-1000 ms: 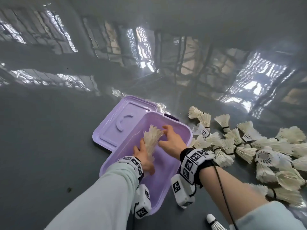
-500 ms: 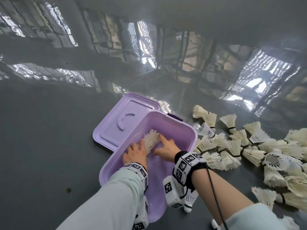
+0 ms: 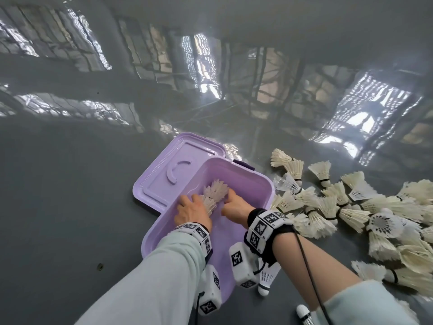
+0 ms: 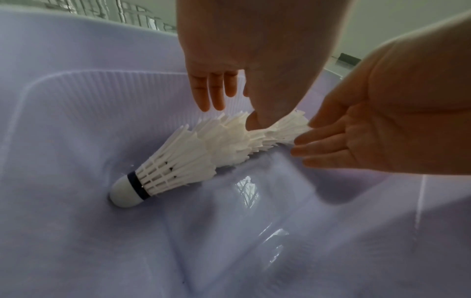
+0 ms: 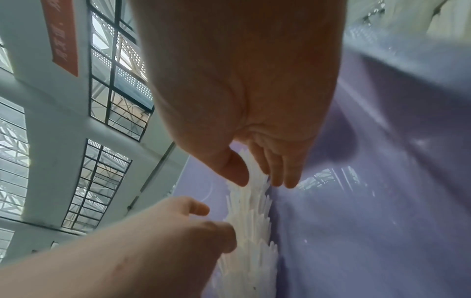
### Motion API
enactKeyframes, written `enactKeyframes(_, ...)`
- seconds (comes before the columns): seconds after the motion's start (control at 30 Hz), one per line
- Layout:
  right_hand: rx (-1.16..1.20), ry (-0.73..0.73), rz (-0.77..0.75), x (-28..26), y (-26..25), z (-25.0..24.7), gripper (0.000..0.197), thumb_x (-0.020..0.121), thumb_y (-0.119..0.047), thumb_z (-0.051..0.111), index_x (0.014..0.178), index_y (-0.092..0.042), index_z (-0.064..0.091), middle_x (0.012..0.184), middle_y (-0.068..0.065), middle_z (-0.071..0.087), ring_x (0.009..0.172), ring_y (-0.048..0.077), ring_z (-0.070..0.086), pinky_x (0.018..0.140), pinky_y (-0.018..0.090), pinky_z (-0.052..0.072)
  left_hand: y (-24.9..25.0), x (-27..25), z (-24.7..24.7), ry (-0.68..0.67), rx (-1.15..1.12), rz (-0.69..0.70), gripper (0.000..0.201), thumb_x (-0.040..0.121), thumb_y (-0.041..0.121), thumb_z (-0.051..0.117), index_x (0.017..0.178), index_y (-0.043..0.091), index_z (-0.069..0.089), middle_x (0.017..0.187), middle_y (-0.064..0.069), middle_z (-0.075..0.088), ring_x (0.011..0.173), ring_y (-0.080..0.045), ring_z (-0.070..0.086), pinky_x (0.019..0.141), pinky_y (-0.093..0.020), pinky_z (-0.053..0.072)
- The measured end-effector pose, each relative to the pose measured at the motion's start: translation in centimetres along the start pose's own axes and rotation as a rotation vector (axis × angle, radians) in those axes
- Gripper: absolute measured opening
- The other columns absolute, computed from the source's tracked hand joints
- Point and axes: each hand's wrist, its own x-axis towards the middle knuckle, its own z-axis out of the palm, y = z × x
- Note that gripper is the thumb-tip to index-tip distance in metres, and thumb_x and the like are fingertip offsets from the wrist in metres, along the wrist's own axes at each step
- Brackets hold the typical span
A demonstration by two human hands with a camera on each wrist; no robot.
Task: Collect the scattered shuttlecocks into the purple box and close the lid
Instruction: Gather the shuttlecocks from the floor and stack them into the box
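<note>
The purple box stands open on the floor, its lid lying flat to the left. A nested stack of white shuttlecocks lies on the box bottom, cork end toward me. My left hand is beside the stack with straight fingers, its thumb touching the feathers. My right hand is on the other side, fingers straight against the feather tips, thumb and fingers loosely either side of them. Neither hand grips the stack.
Several loose shuttlecocks lie heaped on the glossy grey floor right of the box. One shuttlecock lies by my right wrist and another under my right forearm. Bare floor stretches to the left.
The stack, held upright between both hands a second ago, has been lowered and laid flat on the box bottom. Both hands have loosened around it.
</note>
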Motion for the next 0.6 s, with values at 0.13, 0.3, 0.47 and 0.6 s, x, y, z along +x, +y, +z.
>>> enactKeyframes(0.13, 0.209, 0.049, -0.053, -1.8, -0.7, -2.3, 0.029, 0.087, -0.003, 0.053, 0.115, -0.009, 0.059, 0.097, 0.008, 0.067, 0.08, 0.017, 0.065, 0.07, 0.031, 0.054, 0.9, -0.9, -1.5, 0.048, -0.06, 0.056, 0.036, 0.092, 0.024, 0.054, 0.123, 0.011, 0.041, 0.126, -0.015, 0.04, 0.112, -0.033, 0.05, 0.082, -0.039, 0.044)
enactKeyframes(0.3, 0.21, 0.492, -0.141, -6.1, 0.9, -8.6, 0.023, 0.088, -0.02, 0.057, 0.068, -0.013, 0.065, 0.059, -0.001, 0.06, 0.051, 0.009, 0.053, 0.049, 0.019, 0.041, 5.9, -2.3, -3.5, 0.147, -0.278, 0.258, 0.023, 0.095, 0.027, 0.043, 0.105, 0.01, 0.055, 0.11, -0.014, 0.06, 0.101, -0.034, 0.056, 0.082, -0.039, 0.045)
enactKeyframes(0.47, 0.188, 0.594, 0.144, -9.3, 7.0, -13.7, 0.023, 0.089, -0.016, 0.049, 0.071, -0.009, 0.061, 0.071, 0.009, 0.063, 0.06, 0.022, 0.058, 0.05, 0.024, 0.042, 11.8, -5.2, -3.8, 0.054, -0.344, 0.361, 0.034, 0.1, 0.025, 0.034, 0.101, 0.004, 0.06, 0.108, -0.021, 0.065, 0.099, -0.038, 0.06, 0.079, -0.038, 0.046)
enactKeyframes(0.6, 0.147, 0.376, 0.293, -11.5, 10.4, -13.9, 0.015, 0.09, -0.006, 0.045, 0.092, -0.007, 0.06, 0.078, 0.01, 0.058, 0.072, 0.023, 0.06, 0.06, 0.03, 0.048, 14.9, -7.0, -0.8, -0.146, -0.302, 0.386, 0.028, 0.095, 0.017, 0.039, 0.107, 0.005, 0.062, 0.115, -0.018, 0.063, 0.106, -0.036, 0.058, 0.085, -0.037, 0.045)
